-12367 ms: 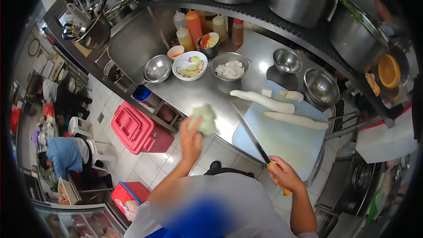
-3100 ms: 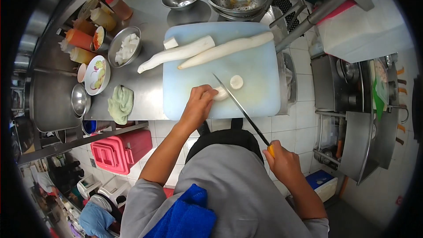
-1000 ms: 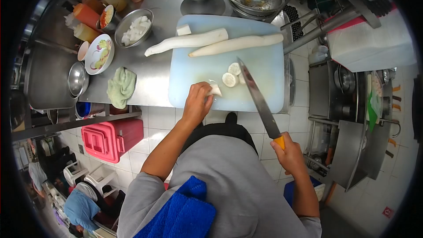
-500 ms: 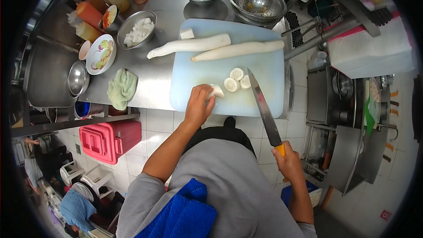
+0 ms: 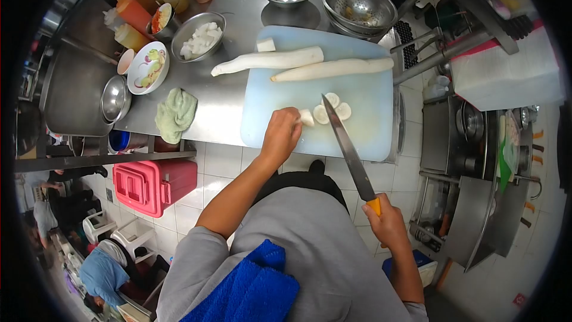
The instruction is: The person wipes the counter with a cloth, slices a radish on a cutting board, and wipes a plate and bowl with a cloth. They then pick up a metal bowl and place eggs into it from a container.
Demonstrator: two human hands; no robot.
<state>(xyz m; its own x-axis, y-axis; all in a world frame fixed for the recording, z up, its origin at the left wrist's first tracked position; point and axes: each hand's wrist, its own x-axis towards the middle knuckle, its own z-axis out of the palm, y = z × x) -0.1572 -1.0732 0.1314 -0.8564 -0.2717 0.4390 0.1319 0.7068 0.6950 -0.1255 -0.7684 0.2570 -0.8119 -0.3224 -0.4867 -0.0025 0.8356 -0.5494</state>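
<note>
A green cloth [image 5: 177, 113] lies on the steel surface [image 5: 220, 107], at 9 o'clock from the blue cutting board [image 5: 369, 131]. The left hand [image 5: 281, 134] rests on the board toward 7 o'clock, its fingers curled shut over a short piece of peeled radish [image 5: 306, 117]; only the white cut end shows. Just right of it lie three slices [image 5: 343, 111], where a few seconds ago there was one, so the piece is nearly used up. The knife [image 5: 348, 152] has swung back left since half a second ago: its blade now crosses the slices and its tip is close to the piece. At 5 o'clock, off the board, the right hand [image 5: 388, 223] is closed tight round the orange handle. Two whole radishes [image 5: 268, 61] lie uncut along the 12 o'clock edge.

The left fingertips are hidden under the hand, so I cannot tell how much radish remains. The blade covers part of the slices, and I cannot tell whether its edge touches the board.
</note>
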